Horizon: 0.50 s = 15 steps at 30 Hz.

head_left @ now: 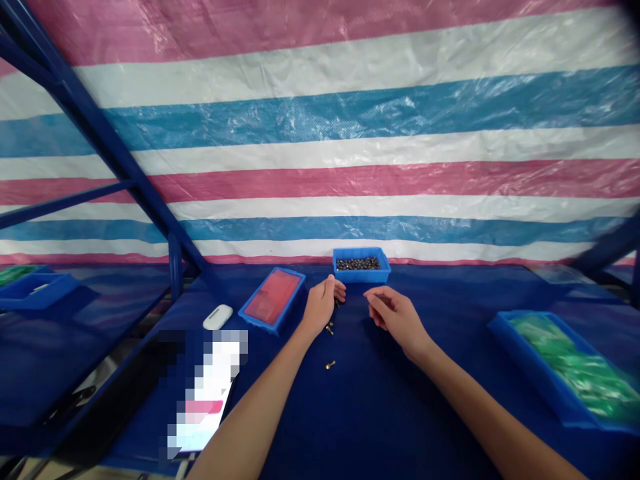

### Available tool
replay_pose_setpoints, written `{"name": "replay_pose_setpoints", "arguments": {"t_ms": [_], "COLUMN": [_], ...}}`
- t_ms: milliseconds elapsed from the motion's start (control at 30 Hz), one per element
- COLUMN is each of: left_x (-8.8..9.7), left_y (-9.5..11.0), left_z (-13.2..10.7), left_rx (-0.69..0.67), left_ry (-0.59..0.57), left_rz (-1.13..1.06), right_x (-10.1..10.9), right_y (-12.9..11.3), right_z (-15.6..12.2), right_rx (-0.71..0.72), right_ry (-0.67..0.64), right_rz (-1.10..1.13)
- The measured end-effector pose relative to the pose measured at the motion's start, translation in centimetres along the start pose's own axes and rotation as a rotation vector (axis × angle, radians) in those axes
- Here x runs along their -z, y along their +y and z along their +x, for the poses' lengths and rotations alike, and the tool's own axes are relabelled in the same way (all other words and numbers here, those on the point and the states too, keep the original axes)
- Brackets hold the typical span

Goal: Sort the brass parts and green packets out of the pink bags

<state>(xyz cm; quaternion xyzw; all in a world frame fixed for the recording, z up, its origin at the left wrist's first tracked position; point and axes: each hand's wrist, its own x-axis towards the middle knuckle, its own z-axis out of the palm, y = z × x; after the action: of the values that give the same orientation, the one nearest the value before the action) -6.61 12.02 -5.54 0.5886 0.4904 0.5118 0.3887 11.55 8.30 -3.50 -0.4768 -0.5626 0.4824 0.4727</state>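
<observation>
Small brass-coloured metal pieces [328, 365] are seen lower centre, some part-hidden by left hand [323, 301], loosely curled; right hand [394, 316] curled narrow, centre-right; whether anything is held can't be told. Blue rectangular plastic bin [364, 276], centre, filled with dark metal bits [357, 265].

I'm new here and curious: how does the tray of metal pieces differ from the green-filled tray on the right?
The far tray holds small dark and brassy pieces; the right tray holds shiny green plastic. The far tray lies nearly straight across; the right tray lies slanted. Both are blue and open on top.
</observation>
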Motion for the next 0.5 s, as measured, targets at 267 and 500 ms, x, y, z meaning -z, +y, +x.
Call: {"name": "replay_pose_setpoints", "arguments": {"t_ms": [267,500], "left_x": [0.0,2.1], "left_y": [0.5,4.7], "left_z": [-0.8,0.8], "left_rx": [-0.172,-0.26], "left_ry": [-0.048,0.153], "left_rz": [0.35,0.65], "right_x": [-0.3,-0.5], "right_y": [0.9,1.7], "right_z": [-0.2,0.1], "right_rx": [0.096,0.258], "right_ry": [-0.083,-0.122], "right_rz": [-0.297,-0.532]}}
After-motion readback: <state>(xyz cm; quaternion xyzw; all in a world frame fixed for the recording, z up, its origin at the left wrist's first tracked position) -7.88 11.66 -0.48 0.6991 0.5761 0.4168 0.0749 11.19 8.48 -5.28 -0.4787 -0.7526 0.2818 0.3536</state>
